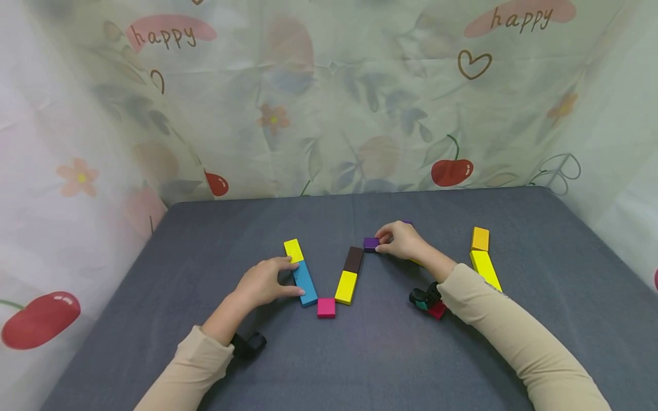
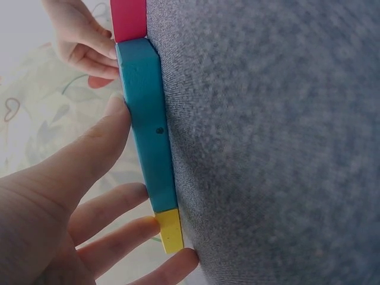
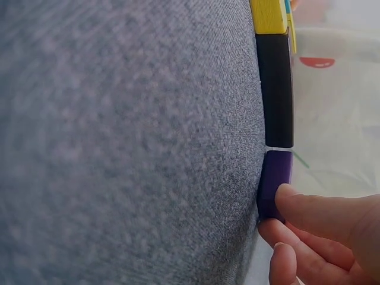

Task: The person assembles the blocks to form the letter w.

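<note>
Left hand (image 1: 263,281): thumb and fingers spread apart, tips at the near side of the blue block (image 1: 305,284); yellow block (image 1: 293,250) by its fingers, pink block (image 1: 326,308) just past the thumb, to the right. Farther out, right hand (image 1: 403,241): purple block (image 1: 370,245) pinched between thumb and fingers, left end uncovered. Dark brown block (image 1: 353,260) just beside, left of that hand; second yellow block (image 1: 346,287) touches its other end.

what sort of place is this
Likely a small curtained-off tabletop workspace: a grey fabric-covered table, cherry-print curtains behind and beside it, and coloured blocks laid out on top.
</note>
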Motion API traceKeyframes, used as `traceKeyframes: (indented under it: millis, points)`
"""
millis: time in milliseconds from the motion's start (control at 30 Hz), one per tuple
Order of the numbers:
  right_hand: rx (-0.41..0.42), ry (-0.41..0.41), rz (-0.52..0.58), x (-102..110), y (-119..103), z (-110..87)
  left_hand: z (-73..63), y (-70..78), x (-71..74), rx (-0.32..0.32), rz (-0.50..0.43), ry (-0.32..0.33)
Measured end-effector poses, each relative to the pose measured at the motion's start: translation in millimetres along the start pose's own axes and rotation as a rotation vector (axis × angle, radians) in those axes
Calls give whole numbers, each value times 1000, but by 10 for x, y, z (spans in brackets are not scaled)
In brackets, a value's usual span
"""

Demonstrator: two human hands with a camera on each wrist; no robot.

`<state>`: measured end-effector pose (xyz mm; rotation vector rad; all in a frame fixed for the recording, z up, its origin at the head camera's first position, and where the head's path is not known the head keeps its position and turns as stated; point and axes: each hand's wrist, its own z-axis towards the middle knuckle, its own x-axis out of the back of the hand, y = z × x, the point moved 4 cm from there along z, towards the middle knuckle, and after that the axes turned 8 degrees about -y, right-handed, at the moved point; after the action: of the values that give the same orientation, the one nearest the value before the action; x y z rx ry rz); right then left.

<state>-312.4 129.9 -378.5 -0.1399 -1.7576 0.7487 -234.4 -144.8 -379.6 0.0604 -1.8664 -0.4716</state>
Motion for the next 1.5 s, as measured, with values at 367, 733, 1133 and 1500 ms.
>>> traceKeyframes:
  millis: [367,733,1133,1500]
  points:
    - [-18,-10,22,-14,-13,12,2,-3,0,4,-12,-5]
    - [-27,-22,12,-9,-24,7,-4,3,6,6,-12,0]
    - [-32,-27,21,-6,-3,-5,-6,16,9,9,-11,-8]
    - [5,-29,52,219,69,-144,-1,3,2,10,-13,-15]
